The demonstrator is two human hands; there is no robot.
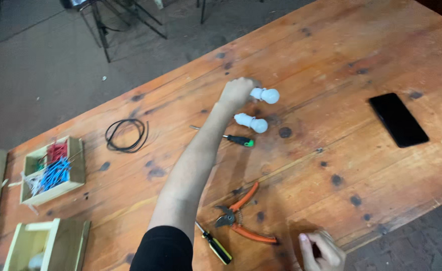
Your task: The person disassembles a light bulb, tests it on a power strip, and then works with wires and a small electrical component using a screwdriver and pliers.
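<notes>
From the head view, the left hand [237,92] reached to the upper middle of the counter [361,165], fingers closed around a white bulb [266,95] — a second white bulb [251,123] lay just below. The right hand [320,249], bottom right near orange pliers [241,219], was curled — its grip unclear.

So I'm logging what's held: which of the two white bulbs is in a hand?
The far bulb, gripped at its base by the left hand. The near bulb lies untouched beside the green-tipped screwdriver.
</notes>
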